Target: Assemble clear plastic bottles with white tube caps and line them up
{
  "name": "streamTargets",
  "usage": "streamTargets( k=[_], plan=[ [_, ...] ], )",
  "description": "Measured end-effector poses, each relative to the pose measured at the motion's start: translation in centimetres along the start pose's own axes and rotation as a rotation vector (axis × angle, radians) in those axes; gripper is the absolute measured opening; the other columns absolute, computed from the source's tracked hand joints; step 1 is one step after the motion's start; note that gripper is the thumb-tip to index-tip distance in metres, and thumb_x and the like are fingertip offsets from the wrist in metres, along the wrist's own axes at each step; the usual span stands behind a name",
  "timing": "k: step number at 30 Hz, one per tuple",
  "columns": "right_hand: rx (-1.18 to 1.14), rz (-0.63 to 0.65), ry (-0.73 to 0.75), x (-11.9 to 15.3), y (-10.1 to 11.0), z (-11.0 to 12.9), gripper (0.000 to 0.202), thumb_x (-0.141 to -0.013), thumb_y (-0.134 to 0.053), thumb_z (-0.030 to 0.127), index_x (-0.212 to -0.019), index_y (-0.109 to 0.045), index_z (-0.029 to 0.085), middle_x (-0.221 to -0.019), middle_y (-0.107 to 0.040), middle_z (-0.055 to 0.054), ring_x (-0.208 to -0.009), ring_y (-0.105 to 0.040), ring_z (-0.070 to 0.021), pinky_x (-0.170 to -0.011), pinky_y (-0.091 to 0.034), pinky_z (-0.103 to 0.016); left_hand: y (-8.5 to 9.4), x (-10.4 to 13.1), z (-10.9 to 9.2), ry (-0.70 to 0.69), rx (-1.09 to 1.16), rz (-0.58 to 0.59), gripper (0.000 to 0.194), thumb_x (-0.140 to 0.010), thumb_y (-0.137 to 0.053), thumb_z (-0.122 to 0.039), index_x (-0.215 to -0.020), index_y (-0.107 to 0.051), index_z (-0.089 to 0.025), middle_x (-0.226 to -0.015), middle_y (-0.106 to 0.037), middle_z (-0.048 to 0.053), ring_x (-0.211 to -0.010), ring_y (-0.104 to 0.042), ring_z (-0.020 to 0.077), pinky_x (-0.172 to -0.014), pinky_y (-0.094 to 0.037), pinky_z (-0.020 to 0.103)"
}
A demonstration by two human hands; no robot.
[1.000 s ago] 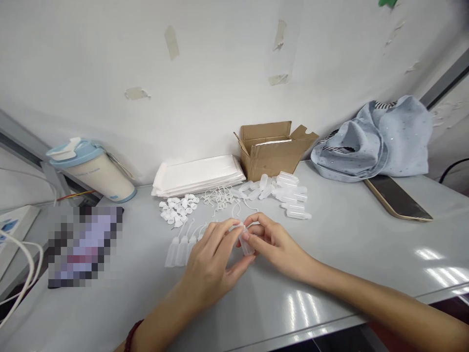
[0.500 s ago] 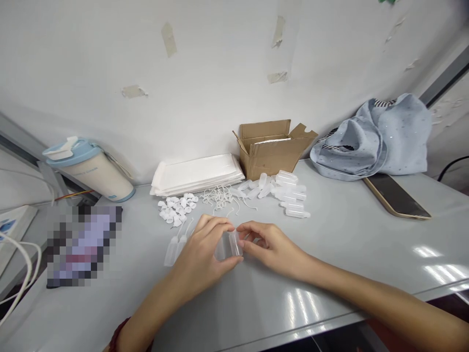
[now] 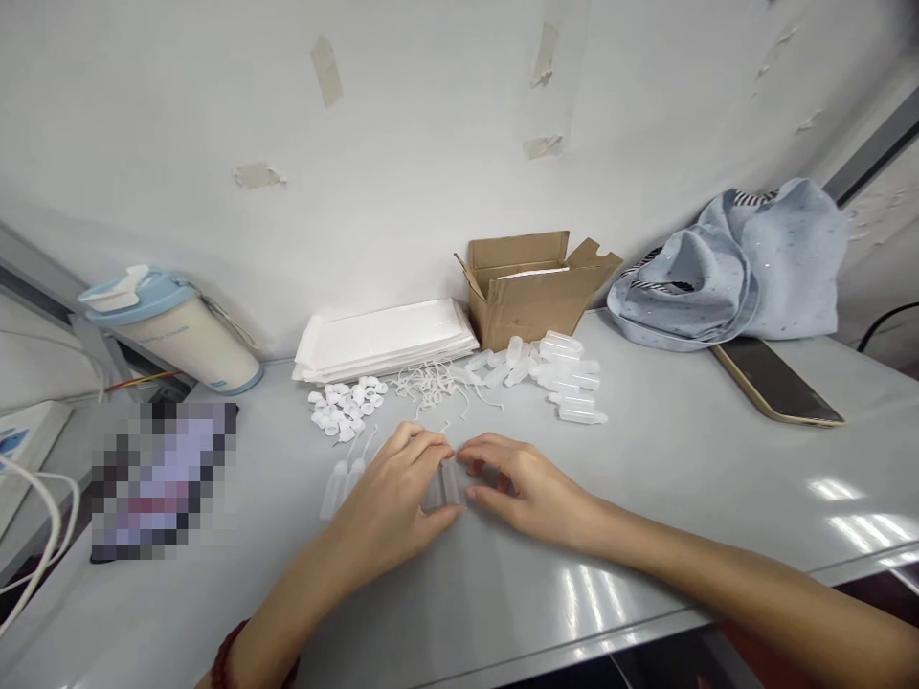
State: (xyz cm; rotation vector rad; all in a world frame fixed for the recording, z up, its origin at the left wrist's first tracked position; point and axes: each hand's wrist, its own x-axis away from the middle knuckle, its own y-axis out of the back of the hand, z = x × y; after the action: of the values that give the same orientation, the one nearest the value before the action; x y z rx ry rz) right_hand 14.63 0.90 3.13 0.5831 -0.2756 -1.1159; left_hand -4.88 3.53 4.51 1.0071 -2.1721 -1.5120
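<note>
clock set on the hands, 12 toward the wall. left hand [image 3: 392,493] arched over a clear bottle [image 3: 451,481] on the gray table [image 3: 610,593], fingertips at its upper end, thumb by its base; whether it gripped, could not tell. right hand [image 3: 527,488] just beside, at 3 o'clock, fingers curled, thumb parted from them, nothing seen pinched. at 9, tailed bottles [image 3: 336,490] lay side by side, partly hidden by the left hand. small white caps [image 3: 345,407] heaped at 10; white strings [image 3: 431,383] tangled near 12; loose bottles [image 3: 567,373] piled between 1 and 2. white packets [image 3: 384,340] stacked at 11, open carton [image 3: 535,306] at 1. blue bag [image 3: 732,268] at 2, touching a phone [image 3: 779,383].
</note>
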Motion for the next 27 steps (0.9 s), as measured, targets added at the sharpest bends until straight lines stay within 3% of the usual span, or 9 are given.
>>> streamTargets(
  k=[10,27],
  plan=[
    [0.006,0.006,0.056,-0.01,-0.12,-0.21,0.038,-0.078,-0.06,0.005,-0.115,-0.062,0.014,-0.115,-0.064,-0.009,-0.099,-0.06,-0.0195,-0.086,-0.049,-0.034,0.26,0.1,0.13,0.014,0.001,0.041,0.029,-0.077,-0.068,-0.022,-0.104,-0.056,-0.018,-0.109,-0.06,0.007,-0.107,-0.048,0.0262,-0.09,-0.047,0.041],
    [0.037,0.03,0.033,-0.15,0.02,-0.28,0.036,-0.081,-0.059,0.009,-0.117,-0.062,0.012,-0.117,-0.065,-0.011,-0.1,-0.062,-0.0212,-0.082,-0.051,-0.033,0.53,0.1,0.1,0.049,-0.011,0.063,0.025,-0.077,-0.067,-0.023,-0.1,-0.056,-0.018,-0.107,-0.06,0.007,-0.106,-0.048,0.0266,-0.089,-0.045,0.041]
  ],
)
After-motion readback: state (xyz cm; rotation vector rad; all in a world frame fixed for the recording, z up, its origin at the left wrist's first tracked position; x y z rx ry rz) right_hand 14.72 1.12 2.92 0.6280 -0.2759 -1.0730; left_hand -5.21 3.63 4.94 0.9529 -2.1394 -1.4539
